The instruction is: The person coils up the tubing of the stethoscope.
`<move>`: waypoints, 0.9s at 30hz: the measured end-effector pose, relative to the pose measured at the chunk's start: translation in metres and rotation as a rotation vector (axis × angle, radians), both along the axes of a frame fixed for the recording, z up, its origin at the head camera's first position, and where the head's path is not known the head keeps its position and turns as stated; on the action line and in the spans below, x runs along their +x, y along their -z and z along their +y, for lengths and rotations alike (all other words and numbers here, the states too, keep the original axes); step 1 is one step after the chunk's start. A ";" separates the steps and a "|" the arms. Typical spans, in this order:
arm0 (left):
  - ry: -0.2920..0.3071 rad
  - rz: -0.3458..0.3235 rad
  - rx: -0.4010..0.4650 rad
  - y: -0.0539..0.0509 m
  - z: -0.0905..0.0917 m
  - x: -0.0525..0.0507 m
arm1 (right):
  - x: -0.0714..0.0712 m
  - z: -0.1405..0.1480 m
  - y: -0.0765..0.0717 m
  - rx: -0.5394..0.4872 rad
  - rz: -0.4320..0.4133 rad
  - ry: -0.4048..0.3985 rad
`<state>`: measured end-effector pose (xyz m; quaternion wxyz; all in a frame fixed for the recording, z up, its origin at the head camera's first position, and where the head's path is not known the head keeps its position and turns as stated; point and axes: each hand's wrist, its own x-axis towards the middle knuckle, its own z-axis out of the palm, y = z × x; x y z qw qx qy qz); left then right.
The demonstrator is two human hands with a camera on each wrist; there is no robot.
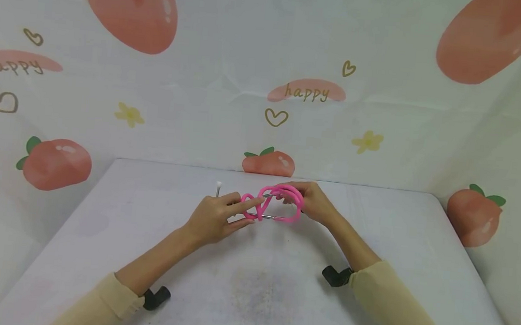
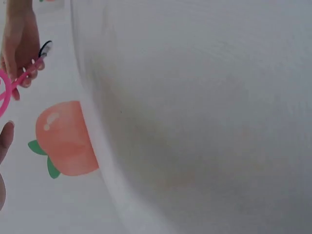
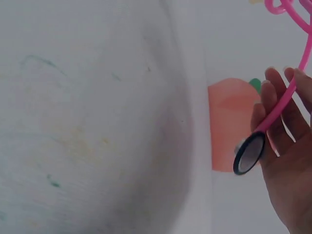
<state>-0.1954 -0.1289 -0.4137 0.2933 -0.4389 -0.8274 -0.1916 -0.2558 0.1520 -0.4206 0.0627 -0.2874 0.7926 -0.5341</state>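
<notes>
A pink stethoscope (image 1: 299,202), its tubing looped up, is held above the table between both hands. My left hand (image 1: 209,220) grips its left loops and metal tubes, index finger stretched along them. A white ear tip (image 1: 219,184) sticks up behind that hand. On the other side, my right hand (image 1: 316,201) pinches the tubing between thumb and fingers. The right wrist view shows the round, dark-rimmed chest piece (image 3: 249,153) hanging beside the right palm. Only a left fingertip (image 2: 7,136) and part of the tubing (image 2: 24,75) enter the left wrist view.
The table (image 1: 259,295) has a pale cover with a smudged patch near the front. Behind it hangs a white backdrop (image 1: 209,117) printed with peaches, hearts and flowers. Black wrist devices (image 1: 336,276) jut out by the sleeves.
</notes>
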 end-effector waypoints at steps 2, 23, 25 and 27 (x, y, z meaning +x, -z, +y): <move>-0.010 -0.021 0.026 0.000 -0.001 -0.001 | 0.001 0.001 0.004 0.031 -0.033 0.031; -0.162 -0.201 0.207 -0.003 -0.008 -0.016 | 0.029 -0.012 0.016 0.330 0.084 0.144; -0.186 -0.215 0.203 -0.003 -0.008 -0.017 | 0.034 -0.016 0.014 0.404 0.192 0.141; -0.215 -0.228 0.197 -0.002 -0.008 -0.017 | 0.040 -0.020 0.013 0.456 0.292 0.135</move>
